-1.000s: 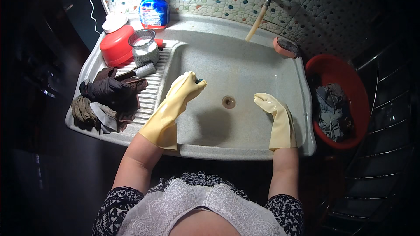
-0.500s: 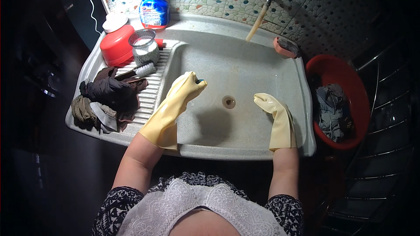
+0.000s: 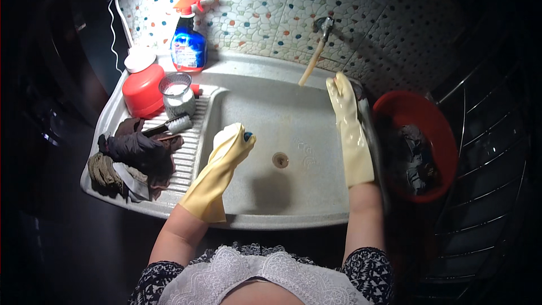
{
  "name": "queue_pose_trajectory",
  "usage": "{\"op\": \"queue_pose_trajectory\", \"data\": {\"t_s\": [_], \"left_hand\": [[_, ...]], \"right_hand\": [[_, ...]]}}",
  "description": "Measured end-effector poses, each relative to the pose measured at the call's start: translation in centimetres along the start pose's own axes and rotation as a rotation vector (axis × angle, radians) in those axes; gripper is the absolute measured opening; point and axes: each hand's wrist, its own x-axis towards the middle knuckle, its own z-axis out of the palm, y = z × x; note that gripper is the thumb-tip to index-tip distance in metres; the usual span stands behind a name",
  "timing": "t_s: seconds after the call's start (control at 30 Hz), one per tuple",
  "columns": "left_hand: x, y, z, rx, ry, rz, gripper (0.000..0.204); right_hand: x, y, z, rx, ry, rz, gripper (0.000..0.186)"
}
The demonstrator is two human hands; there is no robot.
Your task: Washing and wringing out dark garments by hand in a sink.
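My left hand (image 3: pixel 230 144), in a cream rubber glove, is closed over the left part of the grey sink basin (image 3: pixel 282 113). A small dark blue thing (image 3: pixel 248 135) pokes out of its grip; the rest is hidden. On the right, my right hand (image 3: pixel 342 93), in a wet matching glove, reaches to the back right corner of the sink. Its fingers are bent together beside the soap dish (image 3: pixel 362 100), which the glove mostly covers. A trace of pink shows at the fingertips, but what they hold, if anything, cannot be made out. Foam rings lie right of the drain (image 3: pixel 280 160).
On the ribbed drainboard (image 3: pixel 189 161) lie dark clothes (image 3: pixel 135 147), a scrub brush (image 3: pixel 175 124), a glass of white powder (image 3: pixel 179 99) and a red container (image 3: pixel 143 90). A spray bottle (image 3: pixel 189 48) stands behind. The tap (image 3: pixel 314 56) overhangs the basin; a red tub (image 3: pixel 443 155) holds laundry.
My right hand has moved from the basin's right side up to the soap dish, and foam rings now show below. My left hand keeps its grip. The whole view has tilted upward.
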Motion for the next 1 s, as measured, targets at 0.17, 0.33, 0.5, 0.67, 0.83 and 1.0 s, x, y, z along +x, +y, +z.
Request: {"op": "queue_pose_trajectory", "data": {"t_s": [0.17,0.33,0.5,0.67,0.83,1.0], "left_hand": [[-0.3,-1.4,0.2,0.031,-0.003,-0.011,0.040],[0.1,-1.7,0.7,0.045,-0.013,-0.030,0.040],[0.9,-0.9,0.9,0.040,-0.072,-0.040,0.041],[0.4,-2.3,0.1,0.056,-0.112,-0.112,0.040],[0.8,-1.4,1.0,0.036,-0.120,-0.091,0.040],[0.5,-1.9,1.0,0.023,-0.130,-0.106,0.040]], "right_hand": [[9.3,-4.5,5.4,-0.077,0.138,-0.042,0.066],[19.6,-2.2,6.0,-0.376,0.071,-0.159,0.043],[24.3,0.3,4.1,-0.786,0.213,-0.181,0.057],[19.9,-3.1,5.1,-0.073,-0.080,-0.062,0.045],[21.0,-2.2,3.4,-0.062,-0.037,-0.013,0.046],[20.9,-2.1,4.2,0.008,-0.017,0.055,0.048]]}}
